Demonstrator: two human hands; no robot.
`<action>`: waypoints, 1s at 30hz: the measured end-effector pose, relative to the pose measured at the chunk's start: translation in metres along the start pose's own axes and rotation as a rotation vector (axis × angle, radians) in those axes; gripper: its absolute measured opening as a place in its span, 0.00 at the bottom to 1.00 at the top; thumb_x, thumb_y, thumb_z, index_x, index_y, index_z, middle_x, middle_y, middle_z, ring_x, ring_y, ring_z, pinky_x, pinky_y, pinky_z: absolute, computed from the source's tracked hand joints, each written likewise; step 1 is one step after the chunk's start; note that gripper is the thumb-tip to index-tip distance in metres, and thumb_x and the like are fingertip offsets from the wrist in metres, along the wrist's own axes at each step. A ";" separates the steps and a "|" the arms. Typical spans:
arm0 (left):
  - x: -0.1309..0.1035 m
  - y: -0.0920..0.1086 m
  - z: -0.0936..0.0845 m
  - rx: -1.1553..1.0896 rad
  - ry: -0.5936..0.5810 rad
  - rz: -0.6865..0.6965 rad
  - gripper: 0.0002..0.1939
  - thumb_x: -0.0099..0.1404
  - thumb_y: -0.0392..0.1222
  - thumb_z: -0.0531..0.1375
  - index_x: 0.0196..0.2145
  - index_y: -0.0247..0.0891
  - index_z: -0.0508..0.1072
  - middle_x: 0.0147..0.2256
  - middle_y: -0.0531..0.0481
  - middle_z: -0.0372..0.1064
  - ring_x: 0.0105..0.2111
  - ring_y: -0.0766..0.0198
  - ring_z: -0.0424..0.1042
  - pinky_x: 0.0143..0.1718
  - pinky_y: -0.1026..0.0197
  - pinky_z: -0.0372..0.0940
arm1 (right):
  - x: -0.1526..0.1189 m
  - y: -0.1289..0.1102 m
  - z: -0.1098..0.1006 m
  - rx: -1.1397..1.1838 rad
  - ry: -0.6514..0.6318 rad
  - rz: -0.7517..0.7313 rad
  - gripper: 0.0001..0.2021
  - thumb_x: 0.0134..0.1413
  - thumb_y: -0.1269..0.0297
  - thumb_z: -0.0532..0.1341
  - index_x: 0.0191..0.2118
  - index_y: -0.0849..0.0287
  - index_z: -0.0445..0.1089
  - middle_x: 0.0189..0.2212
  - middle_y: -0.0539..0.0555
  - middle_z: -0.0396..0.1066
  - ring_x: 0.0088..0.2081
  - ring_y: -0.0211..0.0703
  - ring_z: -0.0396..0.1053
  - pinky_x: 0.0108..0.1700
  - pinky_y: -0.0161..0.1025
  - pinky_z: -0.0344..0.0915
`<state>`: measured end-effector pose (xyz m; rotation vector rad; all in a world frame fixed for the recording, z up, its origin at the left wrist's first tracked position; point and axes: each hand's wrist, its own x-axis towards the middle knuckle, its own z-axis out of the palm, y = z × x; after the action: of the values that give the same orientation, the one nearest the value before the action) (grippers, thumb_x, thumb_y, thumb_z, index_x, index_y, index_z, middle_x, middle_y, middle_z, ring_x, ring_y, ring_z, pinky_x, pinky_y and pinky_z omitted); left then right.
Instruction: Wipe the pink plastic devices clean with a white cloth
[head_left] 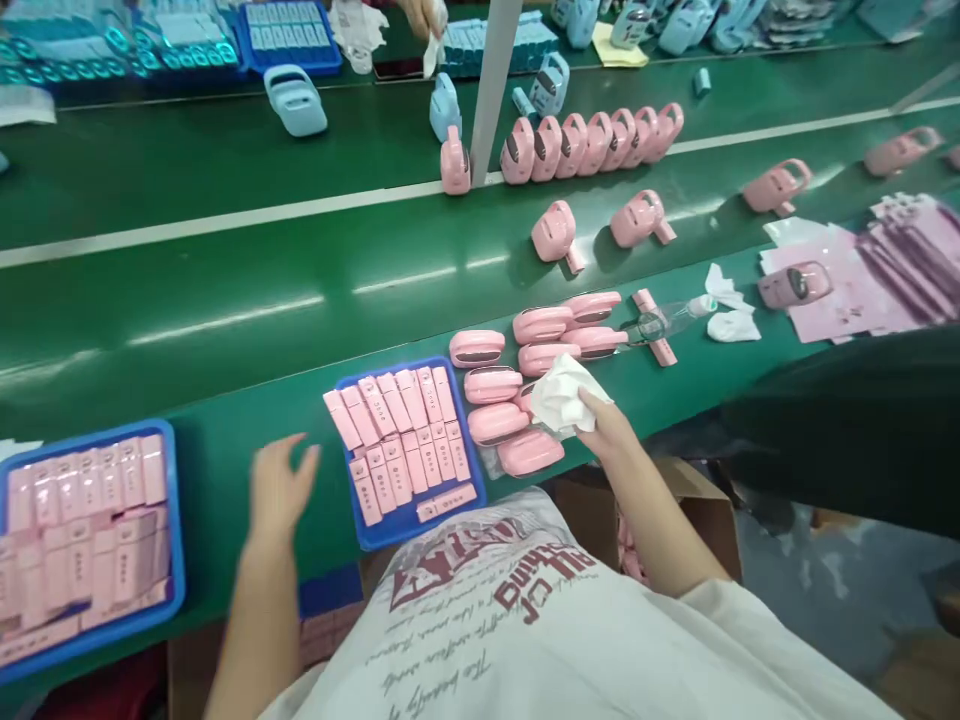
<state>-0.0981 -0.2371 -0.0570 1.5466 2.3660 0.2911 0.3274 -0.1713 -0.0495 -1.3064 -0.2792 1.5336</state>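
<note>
My left hand (283,487) hovers over the green bench, slightly blurred, thumb and fingers apart with nothing in them. It is between two blue trays. My right hand (604,425) is closed on a crumpled white cloth (566,397), held above a cluster of pink plastic cases. The cloth partly covers some of them. One pink case (531,453) lies on its side at the near end of the cluster. Just left of it, the nearer blue tray (409,533) carries rows of slim pink boxes (415,462), with one box lying crosswise at its front.
Another blue tray (178,560) of pink pieces stands at far left. Beyond the cluster lie a clear bottle (679,314) and white scraps (733,326). Handled pink cases (553,232) stand on the green belt (300,290). A metal post (495,90) rises behind; a co-worker's hand (424,18) is across.
</note>
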 end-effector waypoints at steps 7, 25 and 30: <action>-0.077 0.086 0.082 0.108 -0.036 -0.273 0.22 0.60 0.40 0.57 0.50 0.25 0.66 0.44 0.32 0.67 0.49 0.44 0.66 0.51 0.45 0.61 | 0.012 -0.001 -0.055 -0.014 -0.177 0.127 0.23 0.39 0.61 0.72 0.46 0.59 0.74 0.41 0.55 0.78 0.40 0.46 0.77 0.39 0.38 0.75; -0.081 0.104 0.092 -0.553 -0.068 -0.414 0.14 0.56 0.42 0.57 0.40 0.35 0.65 0.34 0.42 0.70 0.40 0.50 0.72 0.43 0.48 0.67 | 0.014 0.005 -0.056 -0.103 -0.071 0.007 0.17 0.34 0.61 0.72 0.35 0.61 0.76 0.34 0.54 0.79 0.36 0.46 0.76 0.38 0.39 0.74; -0.105 0.134 0.067 -0.971 -0.206 -0.256 0.18 0.61 0.51 0.53 0.44 0.37 0.63 0.31 0.49 0.70 0.22 0.64 0.69 0.24 0.59 0.66 | -0.002 0.021 -0.001 -0.494 -0.363 -0.405 0.15 0.50 0.54 0.62 0.38 0.59 0.75 0.34 0.54 0.78 0.37 0.48 0.75 0.43 0.45 0.72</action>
<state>0.0798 -0.2793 -0.0617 0.7550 1.7655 0.9768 0.3162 -0.1827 -0.0641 -1.2279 -1.1420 1.3832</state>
